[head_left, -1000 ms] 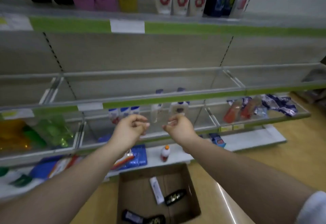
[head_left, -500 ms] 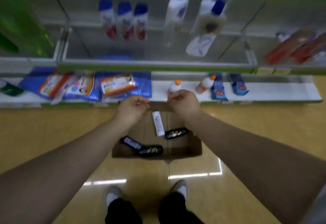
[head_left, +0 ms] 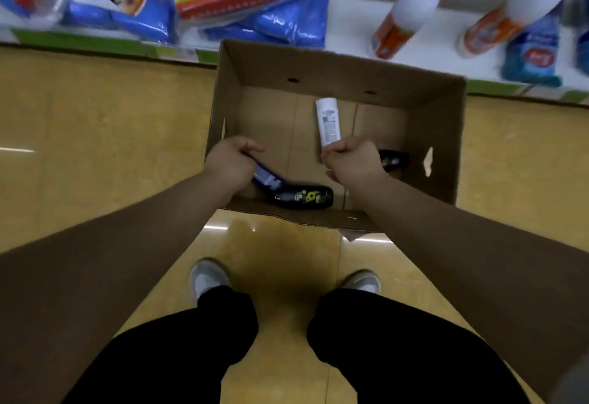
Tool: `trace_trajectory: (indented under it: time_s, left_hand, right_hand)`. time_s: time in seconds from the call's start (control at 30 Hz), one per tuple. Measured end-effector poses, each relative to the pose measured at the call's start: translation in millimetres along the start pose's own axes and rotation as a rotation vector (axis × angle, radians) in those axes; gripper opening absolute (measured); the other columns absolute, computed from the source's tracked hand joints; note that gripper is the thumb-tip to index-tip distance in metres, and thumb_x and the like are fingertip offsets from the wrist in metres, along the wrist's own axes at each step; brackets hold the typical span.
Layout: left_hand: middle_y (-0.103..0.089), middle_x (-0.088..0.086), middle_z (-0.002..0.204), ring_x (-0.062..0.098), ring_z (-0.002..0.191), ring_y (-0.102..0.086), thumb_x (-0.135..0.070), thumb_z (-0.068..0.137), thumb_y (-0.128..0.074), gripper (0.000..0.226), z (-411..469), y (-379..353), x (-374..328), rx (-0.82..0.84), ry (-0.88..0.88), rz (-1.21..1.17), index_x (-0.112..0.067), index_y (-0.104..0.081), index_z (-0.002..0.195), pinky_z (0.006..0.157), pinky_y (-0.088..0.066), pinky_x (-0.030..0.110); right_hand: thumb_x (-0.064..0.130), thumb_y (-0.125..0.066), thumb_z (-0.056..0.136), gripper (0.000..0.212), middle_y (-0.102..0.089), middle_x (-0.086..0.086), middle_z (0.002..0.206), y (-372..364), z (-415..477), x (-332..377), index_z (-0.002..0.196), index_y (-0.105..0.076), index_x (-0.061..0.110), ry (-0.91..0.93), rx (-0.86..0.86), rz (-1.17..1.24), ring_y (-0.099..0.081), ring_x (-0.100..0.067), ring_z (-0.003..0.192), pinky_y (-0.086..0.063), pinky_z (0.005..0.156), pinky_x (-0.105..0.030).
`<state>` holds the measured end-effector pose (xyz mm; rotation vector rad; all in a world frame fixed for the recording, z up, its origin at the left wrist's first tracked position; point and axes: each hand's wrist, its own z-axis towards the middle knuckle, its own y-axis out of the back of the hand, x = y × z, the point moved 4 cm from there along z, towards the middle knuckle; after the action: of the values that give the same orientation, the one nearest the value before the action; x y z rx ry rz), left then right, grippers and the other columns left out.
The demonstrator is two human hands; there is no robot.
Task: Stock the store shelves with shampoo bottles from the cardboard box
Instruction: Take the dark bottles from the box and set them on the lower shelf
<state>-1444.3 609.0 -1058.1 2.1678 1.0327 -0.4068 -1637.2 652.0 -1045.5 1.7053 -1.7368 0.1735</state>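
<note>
- Down inside the cardboard box (head_left: 433, 123), what is new?
- A second ago both hands were up at a higher shelf and held nothing. Now they have come down into the box. The left hand (head_left: 231, 161) has its fingers curled round the end of a dark blue bottle (head_left: 267, 179). The right hand (head_left: 353, 161) closes its fingers on the lower end of a white bottle (head_left: 328, 120). So a new round of picking begins, I think.
- Is anything in the way?
- One black bottle (head_left: 302, 196) lies touching the blue one and may be dragged along. A second black bottle (head_left: 393, 160) is half hidden behind the right hand. Beyond the box, the bottom shelf (head_left: 350, 31) carries blue packs (head_left: 287, 21) and orange-capped bottles (head_left: 411, 5).
</note>
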Motion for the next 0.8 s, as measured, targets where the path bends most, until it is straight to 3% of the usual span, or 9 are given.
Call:
trace_trajectory:
  time_s: [0.1, 0.2, 0.3, 0.37, 0.47, 0.53, 0.63, 0.73, 0.8]
  left_hand:
    - [-0.06, 0.006, 0.12, 0.016, 0.099, -0.055, 0.007, 0.086, -0.046, 0.04, 27, -10, 33, 0.021, -0.06, 0.255, -0.019, -0.065, 0.111, 0.078, -0.047, 0.024]
    - [-0.057, 0.011, 0.121, 0.018, 0.093, -0.053, 0.006, 0.086, -0.046, 0.043, 56, -25, 57, 0.096, -0.097, 0.408, -0.017, -0.06, 0.12, 0.074, -0.043, 0.024]
    - [-0.054, 0.01, 0.126, 0.023, 0.107, -0.054, 0.003, 0.087, -0.048, 0.044, 87, -44, 64, 0.197, -0.157, 0.576, -0.018, -0.057, 0.125, 0.082, -0.043, 0.026]
    - [-0.053, 0.008, 0.128, 0.024, 0.113, -0.052, -0.002, 0.089, -0.049, 0.044, 113, -58, 62, 0.256, -0.225, 0.695, -0.02, -0.053, 0.129, 0.084, -0.041, 0.026]
    - [-0.048, 0.01, 0.132, 0.026, 0.116, -0.049, -0.008, 0.09, -0.054, 0.046, 148, -82, 57, 0.347, -0.357, 0.888, -0.02, -0.047, 0.134, 0.081, -0.037, 0.023]
    - [-0.042, 0.01, 0.132, 0.027, 0.118, -0.046, -0.014, 0.087, -0.059, 0.053, 167, -94, 59, 0.383, -0.434, 1.061, -0.02, -0.042, 0.137, 0.087, -0.04, 0.026]
    - [-0.037, 0.012, 0.133, 0.03, 0.124, -0.039, -0.03, 0.08, -0.069, 0.061, 180, -105, 71, 0.455, -0.445, 1.349, -0.018, -0.042, 0.134, 0.097, -0.039, 0.033]
    - [-0.036, 0.009, 0.134, 0.029, 0.125, -0.036, -0.031, 0.079, -0.07, 0.064, 178, -113, 86, 0.512, -0.45, 1.539, -0.019, -0.039, 0.133, 0.098, -0.038, 0.038]
    - [-0.037, 0.008, 0.136, 0.028, 0.125, -0.037, -0.025, 0.081, -0.067, 0.062, 175, -118, 93, 0.492, -0.478, 1.587, -0.02, -0.037, 0.135, 0.097, -0.036, 0.041]
  right_hand:
    - [0.008, -0.061, 0.084, 0.009, -0.058, 0.001, 0.072, -26, 26, -38, 0.08, -0.067, 0.013, 0.018, 0.06, -0.08, -0.059, -0.023, 0.082, -0.053, 0.077, -0.034]
    - [0.007, -0.061, 0.084, 0.009, -0.058, -0.004, 0.071, -45, 55, -63, 0.077, -0.063, 0.012, -0.034, 0.099, -0.112, -0.055, -0.022, 0.073, -0.046, 0.07, -0.032]
    - [-0.003, -0.055, 0.085, 0.02, -0.051, -0.004, 0.055, -67, 87, -67, 0.07, -0.051, 0.01, -0.26, 0.163, 0.245, -0.05, -0.013, 0.049, -0.048, 0.055, -0.025]
    - [-0.004, -0.052, 0.087, 0.023, -0.051, -0.005, 0.062, -80, 116, -56, 0.069, -0.05, 0.011, -0.224, 0.189, 0.365, -0.049, -0.011, 0.054, -0.047, 0.056, -0.023]
    - [0.0, -0.052, 0.091, 0.019, -0.056, -0.004, 0.077, -98, 144, -41, 0.078, -0.055, 0.013, -0.081, 0.26, 0.339, -0.052, -0.01, 0.064, -0.048, 0.059, -0.02]
    - [0.001, -0.05, 0.093, 0.018, -0.056, -0.003, 0.079, -106, 158, -47, 0.08, -0.054, 0.013, -0.062, 0.308, 0.305, -0.052, -0.009, 0.065, -0.049, 0.061, -0.02]
    - [0.002, -0.051, 0.092, 0.013, -0.057, -0.007, 0.083, -103, 175, -60, 0.085, -0.056, 0.011, 0.026, 0.312, 0.05, -0.056, -0.016, 0.07, -0.05, 0.067, -0.027]
    - [0.006, -0.054, 0.089, 0.02, -0.062, -0.015, 0.109, -91, 182, -65, 0.107, -0.063, 0.005, 0.277, 0.281, -0.572, -0.059, -0.028, 0.1, -0.048, 0.087, -0.033]
    - [0.008, -0.053, 0.09, 0.033, -0.057, -0.013, 0.126, -92, 180, -75, 0.122, -0.059, 0.004, 0.377, 0.407, -0.954, -0.055, -0.028, 0.114, -0.044, 0.091, -0.029]
